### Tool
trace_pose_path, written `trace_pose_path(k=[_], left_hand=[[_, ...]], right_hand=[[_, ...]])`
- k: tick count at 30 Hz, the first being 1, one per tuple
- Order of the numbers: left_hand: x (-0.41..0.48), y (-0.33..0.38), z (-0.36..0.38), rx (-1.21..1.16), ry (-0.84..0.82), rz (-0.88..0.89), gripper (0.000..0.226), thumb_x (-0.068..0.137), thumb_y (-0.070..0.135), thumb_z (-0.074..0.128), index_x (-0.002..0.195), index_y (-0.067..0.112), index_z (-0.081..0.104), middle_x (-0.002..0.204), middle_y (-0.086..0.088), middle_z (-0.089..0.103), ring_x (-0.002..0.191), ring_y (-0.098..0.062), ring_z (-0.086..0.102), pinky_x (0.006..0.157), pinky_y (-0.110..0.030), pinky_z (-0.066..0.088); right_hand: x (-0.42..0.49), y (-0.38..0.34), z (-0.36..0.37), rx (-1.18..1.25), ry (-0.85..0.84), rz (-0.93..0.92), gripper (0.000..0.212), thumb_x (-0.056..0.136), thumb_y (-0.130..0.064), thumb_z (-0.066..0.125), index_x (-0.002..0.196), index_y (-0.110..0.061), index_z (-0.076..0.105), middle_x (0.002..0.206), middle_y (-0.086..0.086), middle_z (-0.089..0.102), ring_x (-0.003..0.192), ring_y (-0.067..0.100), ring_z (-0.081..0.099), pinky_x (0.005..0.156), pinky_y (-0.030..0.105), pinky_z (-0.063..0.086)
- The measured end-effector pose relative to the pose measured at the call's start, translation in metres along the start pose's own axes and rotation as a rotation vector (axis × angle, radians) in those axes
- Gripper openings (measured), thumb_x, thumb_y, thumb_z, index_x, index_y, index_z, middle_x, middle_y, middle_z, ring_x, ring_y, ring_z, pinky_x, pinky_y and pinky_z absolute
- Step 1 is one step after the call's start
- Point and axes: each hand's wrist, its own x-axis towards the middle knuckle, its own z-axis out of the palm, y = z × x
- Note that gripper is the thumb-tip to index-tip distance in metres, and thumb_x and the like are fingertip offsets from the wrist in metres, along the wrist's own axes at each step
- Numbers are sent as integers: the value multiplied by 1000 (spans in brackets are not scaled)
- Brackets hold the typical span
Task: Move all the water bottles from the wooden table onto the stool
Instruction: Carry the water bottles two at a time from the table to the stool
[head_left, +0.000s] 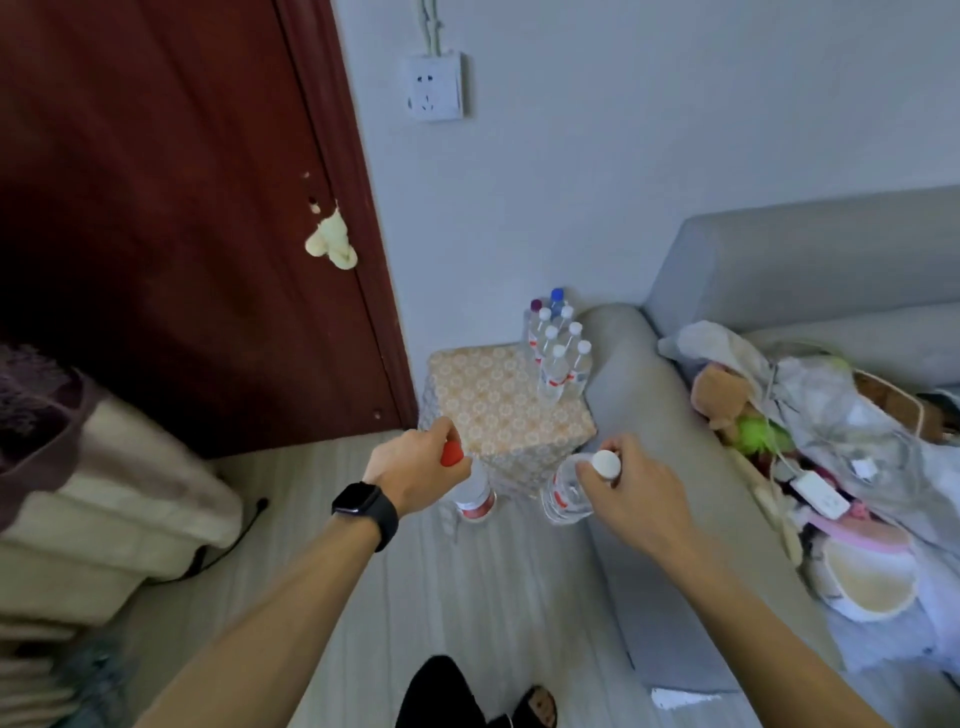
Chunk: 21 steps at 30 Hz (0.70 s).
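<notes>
Nearest, the left hand (415, 470) has its grip clamped on a red-capped bottle (474, 496), the right hand (641, 493) likewise on a white-capped bottle (563, 493), both near the stool's (483, 400) front edge. Farther back, a cluster of bottles (558, 353) stands upright on its far right corner.

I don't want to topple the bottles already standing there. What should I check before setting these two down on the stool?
1. Left hand grips the red-capped bottle near its cap: ok.
2. Right hand grips the white-capped bottle at its neck: ok.
3. Bare room on the patterned stool, near and left parts: ok.
4. Standing bottles upright, clustered at the stool's far right corner: ok.
5. Held bottles over the stool top: not ok, both appear short of its near edge.
6. Caps screwed tight: cannot tell.
</notes>
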Motion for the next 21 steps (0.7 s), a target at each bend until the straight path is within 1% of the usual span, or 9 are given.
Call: trace_pose_path(k=[3, 5, 7, 9, 11, 13, 15, 17, 21], left_hand=[[51, -1, -10, -21, 16, -50, 27, 90, 53, 50, 102, 28, 47, 77, 9, 56, 73, -20, 58, 64, -32, 45], [85, -6, -13, 13, 5, -51, 30, 91, 53, 49, 101, 25, 45, 78, 6, 58, 72, -21, 59, 63, -33, 45], [123, -14, -13, 29, -7, -45, 31, 92, 53, 49, 103, 24, 44, 82, 3, 62, 72, -21, 60, 62, -33, 45], [163, -25, -13, 16, -32, -43, 31, 93, 51, 49, 103, 22, 44, 81, 3, 62, 72, -21, 61, 61, -32, 44], [201, -36, -15, -12, -74, -60, 31, 93, 51, 50, 102, 22, 44, 79, 5, 59, 73, -21, 61, 62, -32, 45], [235, -45, -13, -35, -113, -73, 34, 93, 53, 51, 105, 22, 43, 83, 3, 60, 76, -22, 61, 66, -34, 49], [265, -48, -14, -43, -139, -64, 37, 95, 53, 50, 110, 20, 42, 92, 0, 64, 79, -23, 62, 69, -36, 51], [299, -54, -15, -44, -144, -55, 38, 95, 52, 50, 113, 20, 41, 98, -2, 65, 83, -25, 63, 70, -36, 51], [351, -60, -7, 12, -170, -46, 37, 95, 55, 48, 115, 24, 40, 98, 1, 64, 83, -24, 64, 68, -36, 49]], right_hand=[[59, -7, 2, -13, 1, -16, 26, 90, -43, 63, 98, -21, 50, 83, 1, 62, 88, 36, 63, 66, 35, 34], [100, -13, 10, -17, -36, -28, 27, 91, -42, 63, 99, -21, 49, 81, -2, 57, 85, 33, 60, 65, 34, 31], [141, -17, 21, -24, -82, -28, 26, 90, -41, 62, 98, -22, 46, 80, -2, 56, 78, 32, 56, 64, 34, 31], [183, -22, 33, -27, -114, -4, 23, 90, -40, 61, 96, -24, 46, 78, -3, 57, 73, 28, 52, 63, 35, 33], [219, -26, 43, -27, -151, 27, 19, 89, -42, 59, 92, -29, 45, 77, -5, 60, 70, 25, 54, 63, 35, 38], [249, -30, 50, -18, -177, 32, 21, 88, -44, 58, 88, -31, 42, 75, -7, 61, 69, 20, 58, 63, 34, 42], [271, -36, 56, 0, -187, 43, 23, 89, -44, 60, 88, -30, 42, 75, -6, 61, 70, 18, 59, 63, 33, 41], [302, -40, 65, -4, -199, 56, 25, 90, -43, 61, 93, -24, 45, 76, -3, 61, 70, 21, 58, 64, 34, 41], [355, -38, 87, -44, -205, 98, 27, 91, -41, 60, 100, -19, 47, 80, -3, 56, 73, 24, 54, 65, 33, 36]])
